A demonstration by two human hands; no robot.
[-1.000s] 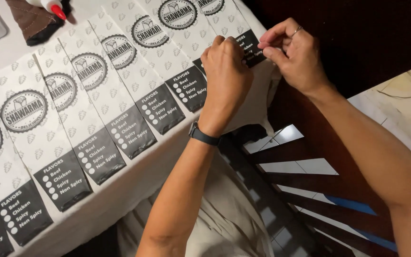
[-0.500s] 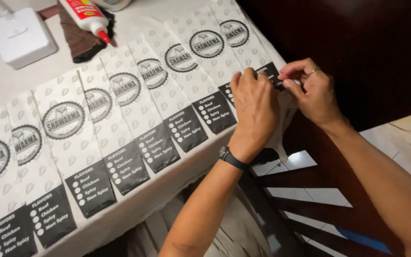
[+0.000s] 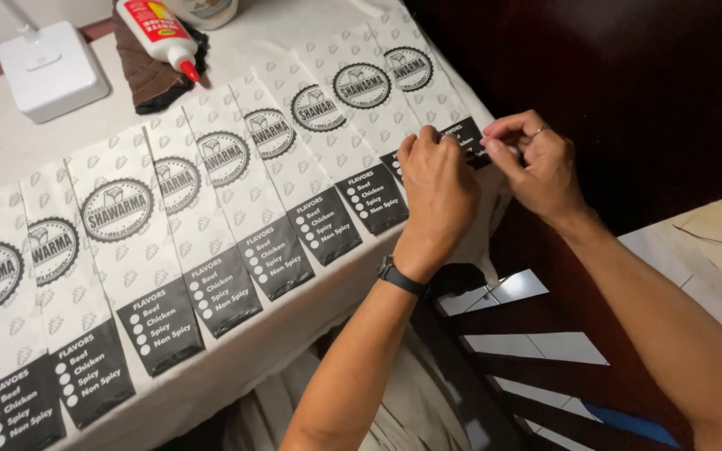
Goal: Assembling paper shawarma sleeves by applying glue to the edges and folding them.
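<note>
Several long white paper bags (image 3: 211,200) with round black emblems and black lower panels lie overlapped in a row on a white-covered table (image 3: 10,150). My left hand (image 3: 436,188) and my right hand (image 3: 541,163) meet at the black bottom edge of the rightmost bag (image 3: 415,79), at the table's right corner. Both pinch that edge with thumb and fingers. The left wrist wears a dark band; a ring sits on a right finger. The bag's bottom corner is hidden under my fingers.
A white glue bottle with a red cap (image 3: 160,33) lies on a brown cloth (image 3: 148,79) at the back. A white square box (image 3: 50,71) stands at the back left. Dark floor with pale tiles (image 3: 545,342) lies beyond the table edge.
The view has shifted, so the bags and hands sit lower in frame and the glue bottle and white box have come into sight. Both hands stay at the rightmost bag's bottom edge.
</note>
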